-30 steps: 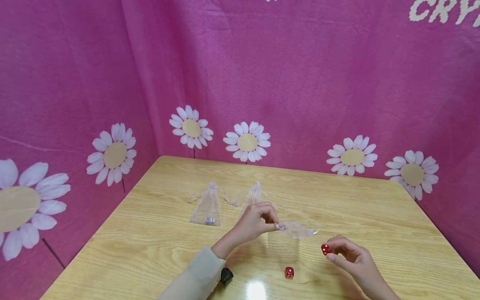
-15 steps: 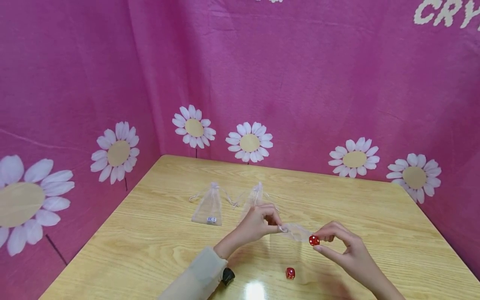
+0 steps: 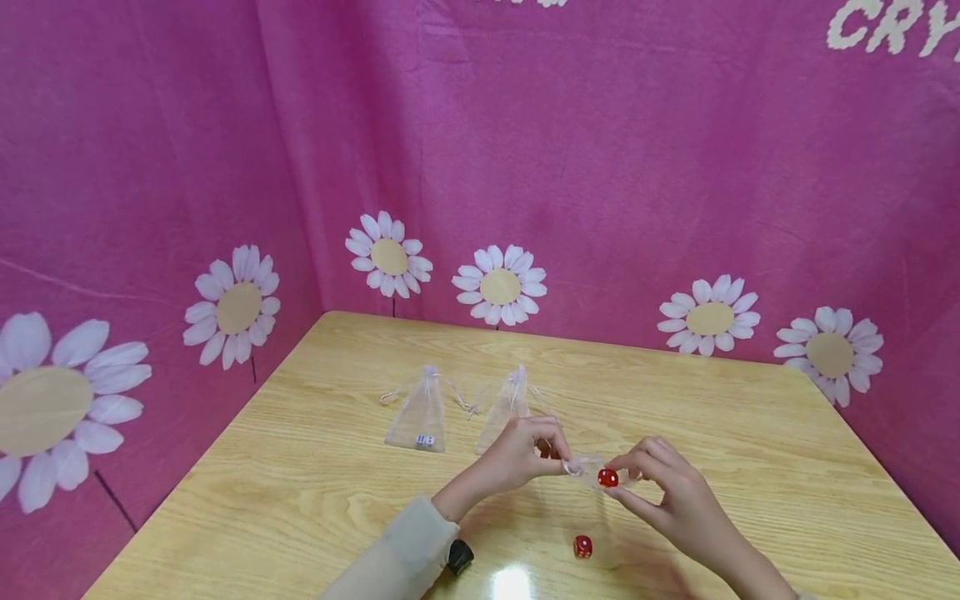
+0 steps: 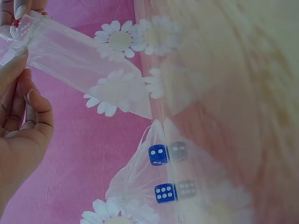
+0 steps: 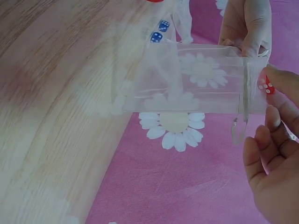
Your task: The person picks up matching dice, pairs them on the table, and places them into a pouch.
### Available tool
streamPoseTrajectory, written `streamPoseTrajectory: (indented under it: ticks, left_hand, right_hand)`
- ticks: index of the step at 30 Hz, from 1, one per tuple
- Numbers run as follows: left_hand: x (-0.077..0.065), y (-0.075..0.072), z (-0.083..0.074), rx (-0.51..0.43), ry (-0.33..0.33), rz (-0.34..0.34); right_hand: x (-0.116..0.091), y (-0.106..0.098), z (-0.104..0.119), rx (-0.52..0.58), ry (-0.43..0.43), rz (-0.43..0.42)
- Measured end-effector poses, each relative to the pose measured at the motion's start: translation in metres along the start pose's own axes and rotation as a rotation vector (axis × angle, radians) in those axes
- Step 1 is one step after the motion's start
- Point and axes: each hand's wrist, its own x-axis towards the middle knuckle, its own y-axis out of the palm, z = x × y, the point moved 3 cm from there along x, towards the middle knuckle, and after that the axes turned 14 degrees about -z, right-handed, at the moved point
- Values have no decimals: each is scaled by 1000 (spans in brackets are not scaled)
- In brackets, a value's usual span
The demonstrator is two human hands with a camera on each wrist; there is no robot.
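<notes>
My left hand (image 3: 517, 454) pinches the mouth of a sheer white drawstring bag (image 4: 88, 65), whose body hangs down toward the table. Thumb and fingers of my right hand (image 3: 675, 500) pinch a red die (image 3: 608, 477) with white pips, right at the bag's mouth. In the right wrist view the die (image 5: 269, 87) overlaps the bag's top edge, above the drawstring, and no die shows in the bag's body. A second red die (image 3: 582, 547) lies on the table below the hands.
Two more sheer bags lie behind: a left bag (image 3: 420, 412) with white dice (image 3: 425, 440) and a right bag (image 3: 506, 408) partly behind my left hand. Blue dice (image 4: 159, 155) show in the latter. A small black object (image 3: 460, 556) sits by my left cuff.
My right hand has moved left with the red die, from apart from the bag to its mouth. My left hand keeps its pinch on the bag, shifting slightly right.
</notes>
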Motion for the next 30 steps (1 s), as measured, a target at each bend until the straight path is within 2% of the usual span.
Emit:
streamPoseTrajectory:
  ticks: [6,11,17,23,30]
  left_hand:
    - [-1,1,-1,-5,25,4]
    - [-2,1,-1,-5,20,-1]
    - [-2,2,1,-13,-5,-4]
    - [0,1,0,-8,-14,-11]
    - [1,-3,0,-20,-15,-24]
  right_hand:
    - [-4,-1,1,2,6,8]
    - [-8,0,1,67,10,-10]
    - [-21,-10,-5,136,134,-25]
    - [-39,-27,-19,114,279,-24]
    - [-44,-22,-25,137,308,43]
